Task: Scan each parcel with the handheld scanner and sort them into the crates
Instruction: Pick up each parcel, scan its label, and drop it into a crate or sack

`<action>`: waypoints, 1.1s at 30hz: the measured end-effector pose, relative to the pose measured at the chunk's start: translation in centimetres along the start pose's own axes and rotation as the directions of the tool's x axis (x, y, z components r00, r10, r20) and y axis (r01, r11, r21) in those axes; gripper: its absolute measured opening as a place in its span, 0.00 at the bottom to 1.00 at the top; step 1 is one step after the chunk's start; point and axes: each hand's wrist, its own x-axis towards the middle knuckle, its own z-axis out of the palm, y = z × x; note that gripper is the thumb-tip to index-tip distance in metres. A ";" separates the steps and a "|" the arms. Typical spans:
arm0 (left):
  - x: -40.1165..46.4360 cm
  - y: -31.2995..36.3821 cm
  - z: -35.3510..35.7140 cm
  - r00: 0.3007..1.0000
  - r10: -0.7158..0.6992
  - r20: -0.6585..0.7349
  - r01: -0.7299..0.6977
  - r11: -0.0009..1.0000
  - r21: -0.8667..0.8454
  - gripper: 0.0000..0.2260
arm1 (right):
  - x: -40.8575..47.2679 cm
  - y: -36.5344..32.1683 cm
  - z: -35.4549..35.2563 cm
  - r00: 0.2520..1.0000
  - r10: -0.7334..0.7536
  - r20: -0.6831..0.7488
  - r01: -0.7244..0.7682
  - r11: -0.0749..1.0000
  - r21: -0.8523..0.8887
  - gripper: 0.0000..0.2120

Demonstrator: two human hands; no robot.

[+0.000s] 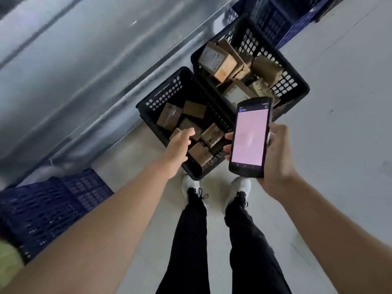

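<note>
My right hand [275,153] grips a black handheld scanner [250,137] with a lit pink screen, held upright over the floor. My left hand [179,145] hovers above the near black crate [148,102] with fingers apart and nothing in it. That crate holds several small brown cardboard parcels [169,116]. A second black crate [297,81] behind it holds several larger brown parcels [218,60], some with white labels.
A grey metal wall [74,71] runs along the left. A blue crate [53,209] sits at the lower left, and more blue crates [280,20] stand at the top right. My legs and white shoes [191,183] stand on the pale floor just before the near crate.
</note>
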 end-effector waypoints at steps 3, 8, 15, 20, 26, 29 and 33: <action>6.4 -2.7 1.3 0.997 -0.069 -0.021 0.068 0.996 -0.050 0.21 | 5.9 2.5 -1.8 0.999 0.048 0.010 -0.047 0.998 -0.050 0.32; 17.4 -7.3 3.8 0.971 -0.202 -0.128 0.182 0.971 -0.154 0.12 | 16.7 7.0 -4.6 0.994 0.086 0.070 -0.072 0.979 -0.189 0.32; 32.3 -16.5 7.6 0.913 -0.302 -0.273 0.292 0.953 -0.079 0.26 | 29.0 14.2 -8.1 0.977 0.137 0.165 -0.079 0.947 -0.313 0.33; 39.6 -21.3 9.2 0.879 -0.326 -0.349 0.351 0.936 0.010 0.38 | 33.0 17.2 -9.3 0.971 0.142 0.194 -0.062 0.928 -0.367 0.34; 43.3 -23.2 10.8 0.803 -0.376 -0.462 0.409 0.912 -0.031 0.48 | 33.9 18.6 -9.9 0.961 0.172 0.215 -0.073 0.912 -0.404 0.33; 41.0 -21.5 10.4 0.842 -0.356 -0.406 0.338 0.934 -0.118 0.45 | 31.7 18.2 -9.2 0.963 0.169 0.209 -0.080 0.921 -0.381 0.32; 34.9 -18.3 8.8 0.867 -0.292 -0.405 0.238 0.955 -0.178 0.43 | 26.5 16.8 -7.9 0.955 0.218 0.201 -0.151 0.941 -0.304 0.31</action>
